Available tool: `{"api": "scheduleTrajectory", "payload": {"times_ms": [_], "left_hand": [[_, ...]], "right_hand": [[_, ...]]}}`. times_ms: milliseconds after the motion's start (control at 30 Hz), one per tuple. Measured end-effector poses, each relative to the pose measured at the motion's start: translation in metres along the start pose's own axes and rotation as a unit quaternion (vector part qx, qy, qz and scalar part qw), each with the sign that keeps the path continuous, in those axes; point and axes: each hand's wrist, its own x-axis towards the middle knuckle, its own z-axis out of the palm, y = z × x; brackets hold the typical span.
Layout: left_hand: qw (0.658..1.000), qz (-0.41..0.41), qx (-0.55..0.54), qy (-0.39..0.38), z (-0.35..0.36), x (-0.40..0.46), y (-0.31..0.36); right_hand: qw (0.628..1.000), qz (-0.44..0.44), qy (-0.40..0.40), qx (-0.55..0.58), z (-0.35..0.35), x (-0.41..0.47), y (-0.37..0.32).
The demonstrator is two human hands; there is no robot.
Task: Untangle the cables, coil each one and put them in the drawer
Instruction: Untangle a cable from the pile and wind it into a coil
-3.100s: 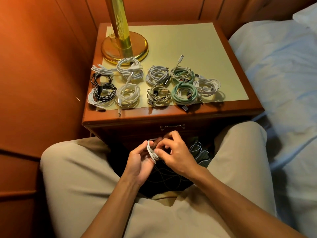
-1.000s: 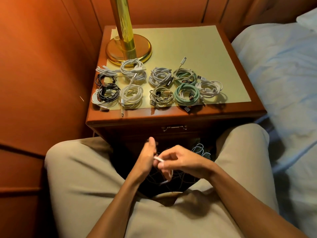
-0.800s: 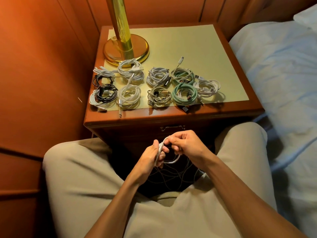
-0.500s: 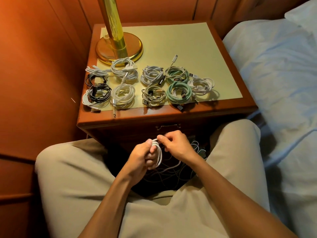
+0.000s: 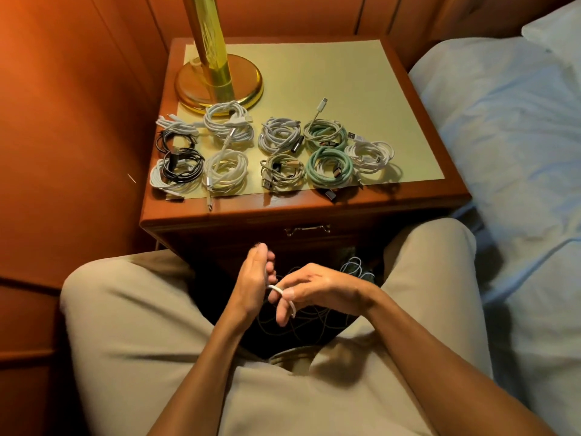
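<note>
Between my knees, my left hand (image 5: 253,278) stands edge-on with a white cable (image 5: 274,288) looped on its fingers; the loops are mostly hidden behind the hand. My right hand (image 5: 317,286) pinches the same cable just right of it, and a strand curves down past its fingers. Loose tangled cables (image 5: 301,322) lie in the dark gap below both hands. Several coiled cables sit in two rows on the nightstand (image 5: 283,212), among them a white coil (image 5: 226,168) and a green coil (image 5: 328,166). The drawer handle (image 5: 307,229) shows on the closed drawer front.
A brass lamp base (image 5: 218,81) stands at the nightstand's back left. The bed with pale sheets (image 5: 503,146) lies to the right, a wooden wall panel (image 5: 69,136) to the left. A small bunch of pale cable (image 5: 355,267) lies by my right knee.
My right hand has dropped from above the coil to beside my left hand, pulling the strand round it. My left hand has turned edge-on.
</note>
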Motion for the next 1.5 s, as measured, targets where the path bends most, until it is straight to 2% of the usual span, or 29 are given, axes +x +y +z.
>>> {"api": "scheduleTrajectory", "payload": {"times_ms": [100, 200, 333, 467, 567, 667, 733, 800, 900, 1000, 1067, 1133, 1200, 1233, 1300, 1367, 1400, 1433, 1500], "left_hand": [[0.994, 0.060, 0.083, -0.035, 0.004, -0.008, 0.002], [0.988, 0.083, 0.100, -0.085, 0.004, -0.013, 0.007], [0.980, 0.039, 0.084, -0.174, 0.005, -0.022, 0.013], [0.974, -0.015, 0.068, -0.215, -0.004, -0.026, 0.019], [0.966, -0.037, 0.072, -0.244, -0.010, -0.028, 0.027], [0.954, -0.037, 0.037, -0.297, -0.013, -0.038, 0.039], [0.946, -0.049, -0.030, -0.319, -0.013, -0.045, 0.048], [0.939, -0.066, -0.153, -0.301, -0.006, -0.052, 0.061], [0.903, -0.077, -0.379, -0.187, 0.004, -0.059, 0.088], [0.901, -0.003, -0.429, -0.068, 0.003, -0.056, 0.107], [0.920, 0.022, -0.391, -0.001, 0.003, -0.047, 0.102], [0.951, 0.019, -0.307, 0.038, 0.010, -0.046, 0.085], [0.978, 0.023, -0.207, 0.024, 0.020, -0.052, 0.065], [0.984, 0.025, -0.174, 0.004, 0.023, -0.057, 0.058], [0.986, 0.036, -0.161, -0.027, 0.026, -0.061, 0.056], [0.987, 0.120, -0.100, -0.045, 0.025, -0.063, 0.070], [0.982, 0.172, -0.052, -0.056, 0.024, -0.063, 0.079], [0.974, 0.215, -0.004, -0.072, 0.025, -0.064, 0.089], [0.951, 0.274, 0.101, -0.104, 0.029, -0.064, 0.100]], "right_hand": [[0.998, -0.044, 0.004, 0.055, -0.008, -0.004, -0.003], [0.993, -0.068, 0.043, 0.087, -0.009, -0.007, -0.006], [0.979, -0.086, 0.181, 0.018, -0.009, -0.005, -0.004], [0.958, -0.089, 0.247, -0.112, -0.001, -0.006, -0.001], [0.927, -0.120, 0.307, -0.180, 0.010, -0.009, 0.002], [0.900, -0.151, 0.372, -0.170, 0.009, -0.017, -0.001], [0.905, -0.167, 0.366, -0.141, 0.009, -0.021, -0.006], [0.919, -0.185, 0.334, -0.096, 0.015, -0.020, -0.010], [0.928, -0.159, 0.329, -0.074, 0.023, -0.014, -0.006], [0.939, -0.067, 0.295, -0.164, 0.027, -0.016, 0.005], [0.950, -0.028, 0.199, -0.240, 0.039, -0.020, 0.003], [0.950, -0.038, 0.100, -0.293, 0.050, -0.027, -0.012], [0.944, -0.055, 0.057, -0.321, 0.052, -0.040, -0.035], [0.951, -0.057, 0.042, -0.301, 0.047, -0.048, -0.045], [0.986, -0.067, 0.024, -0.149, 0.039, -0.066, -0.059], [0.994, -0.103, 0.025, 0.031, 0.037, -0.082, -0.065], [0.989, -0.120, 0.027, 0.079, 0.037, -0.087, -0.068], [0.986, -0.135, 0.032, 0.087, 0.036, -0.090, -0.071], [0.984, -0.152, 0.091, -0.024, 0.031, -0.092, -0.085]]}}
